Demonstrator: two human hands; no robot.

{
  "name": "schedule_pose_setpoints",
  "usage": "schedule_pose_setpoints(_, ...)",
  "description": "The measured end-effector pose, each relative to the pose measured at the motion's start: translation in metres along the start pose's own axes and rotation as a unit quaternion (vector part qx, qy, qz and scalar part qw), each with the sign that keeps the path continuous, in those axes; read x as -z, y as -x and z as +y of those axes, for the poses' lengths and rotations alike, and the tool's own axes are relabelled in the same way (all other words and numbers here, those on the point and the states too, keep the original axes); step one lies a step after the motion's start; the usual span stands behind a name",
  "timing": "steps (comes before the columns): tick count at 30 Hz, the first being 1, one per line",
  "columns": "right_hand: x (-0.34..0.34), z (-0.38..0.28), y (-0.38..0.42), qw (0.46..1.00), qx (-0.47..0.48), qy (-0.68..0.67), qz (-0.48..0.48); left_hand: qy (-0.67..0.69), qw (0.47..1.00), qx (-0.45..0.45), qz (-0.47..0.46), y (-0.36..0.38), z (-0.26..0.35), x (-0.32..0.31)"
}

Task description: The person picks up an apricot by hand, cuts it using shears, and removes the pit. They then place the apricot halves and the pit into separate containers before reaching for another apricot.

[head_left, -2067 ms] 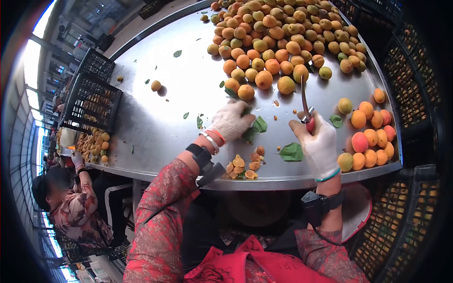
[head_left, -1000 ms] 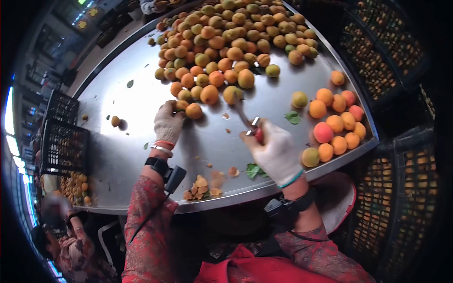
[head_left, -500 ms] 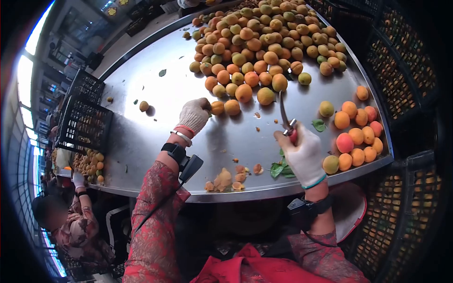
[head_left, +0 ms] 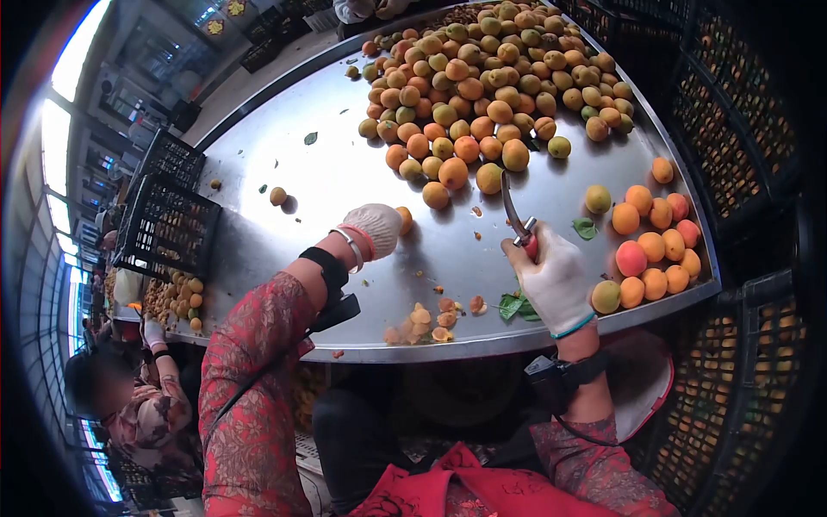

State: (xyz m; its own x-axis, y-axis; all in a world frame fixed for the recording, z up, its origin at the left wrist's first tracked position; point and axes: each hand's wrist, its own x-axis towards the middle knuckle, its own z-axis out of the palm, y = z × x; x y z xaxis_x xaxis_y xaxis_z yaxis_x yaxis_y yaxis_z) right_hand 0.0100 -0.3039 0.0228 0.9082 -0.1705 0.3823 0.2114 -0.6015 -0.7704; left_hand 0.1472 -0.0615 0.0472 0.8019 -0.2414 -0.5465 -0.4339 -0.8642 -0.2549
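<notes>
My left hand (head_left: 377, 227), in a white knit glove, is closed on an orange apricot (head_left: 405, 221) just over the metal table. Part of the apricot shows past the glove; the fingertips are hidden. My right hand (head_left: 551, 274), also gloved, grips a small curved knife (head_left: 515, 220) by its red handle, the blade pointing toward the apricot heap (head_left: 482, 95). Beneath that hand lie green leaves (head_left: 513, 306). Split apricot pieces (head_left: 420, 323) lie between my hands at the near edge. To the right is a group of loose ripe apricots (head_left: 652, 250).
Black crates (head_left: 168, 228) stand at the left of the metal table (head_left: 284, 250). More crates filled with fruit (head_left: 698, 379) are stacked on the right. Another person (head_left: 142, 396) works at the far left beside a smaller apricot pile. A lone apricot (head_left: 277, 196) sits left.
My left hand has drawn back toward me, bringing one apricot away from the front of the heap. My right hand with the knife has barely moved. The view has shifted slightly.
</notes>
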Motion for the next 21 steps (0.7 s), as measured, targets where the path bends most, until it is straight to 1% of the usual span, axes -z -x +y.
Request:
schedule_pose_setpoints(1,0.0,0.0,0.0,1.0,0.001,-0.001,0.001,0.021,1.0,0.004,-0.023,0.0,-0.001,0.001)
schedule_pose_setpoints(2,0.001,0.0,0.0,1.0,-0.002,-0.003,0.0,0.019,1.0,0.004,-0.022,0.003,0.002,0.005)
schedule_pose_setpoints(4,0.001,0.002,0.001,1.0,-0.003,-0.006,0.0,-0.014,0.998,-0.029,-0.054,0.008,0.01,0.01)
schedule_pose_setpoints(5,0.001,0.004,0.001,1.0,-0.002,0.0,-0.001,-0.015,0.998,-0.027,-0.053,0.006,0.011,0.005)
schedule_pose_setpoints(7,0.005,0.005,0.0,1.0,-0.002,0.006,0.001,-0.083,0.978,-0.145,-0.126,-0.011,0.012,-0.018)
schedule_pose_setpoints(8,0.01,0.004,-0.001,1.0,-0.01,0.001,0.013,-0.073,0.973,-0.185,-0.114,-0.02,0.013,-0.032)
schedule_pose_setpoints(9,0.017,0.005,-0.002,0.999,-0.022,0.0,0.025,-0.076,0.971,-0.196,-0.112,-0.013,0.02,-0.021)
schedule_pose_setpoints(10,0.025,0.006,-0.003,0.999,-0.029,0.012,0.03,0.093,0.971,-0.185,-0.116,-0.007,0.027,-0.011)
schedule_pose_setpoints(11,0.033,0.007,-0.004,0.992,-0.047,-0.082,0.082,0.262,0.942,-0.17,-0.121,-0.005,0.038,-0.004)
schedule_pose_setpoints(12,0.04,0.011,-0.006,0.974,-0.063,-0.175,0.131,0.313,0.931,-0.178,-0.063,-0.01,0.052,-0.006)
schedule_pose_setpoints(13,0.047,0.023,-0.005,0.965,-0.1,-0.178,0.163,0.346,0.918,-0.193,0.0,-0.014,0.067,-0.004)
schedule_pose_setpoints(15,0.069,0.023,-0.007,0.93,-0.19,-0.24,0.201,0.357,0.9,-0.234,0.087,-0.013,0.104,0.013)
schedule_pose_setpoints(16,0.076,0.015,-0.008,0.894,-0.234,-0.315,0.217,0.317,0.897,-0.264,0.156,-0.024,0.122,0.012)
schedule_pose_setpoints(17,0.078,0.014,-0.009,0.896,-0.234,-0.31,0.217,0.275,0.888,-0.291,0.224,-0.037,0.14,0.012)
schedule_pose_setpoints(18,0.08,0.014,-0.009,0.89,-0.247,-0.307,0.23,0.31,0.862,-0.315,0.248,-0.047,0.156,0.014)
schedule_pose_setpoints(19,0.08,0.016,-0.01,0.884,-0.261,-0.304,0.243,0.306,0.845,-0.322,0.298,-0.056,0.172,0.016)
schedule_pose_setpoints(21,0.076,0.02,-0.01,0.887,-0.245,-0.313,0.235,0.329,0.855,-0.288,0.277,-0.062,0.199,0.027)
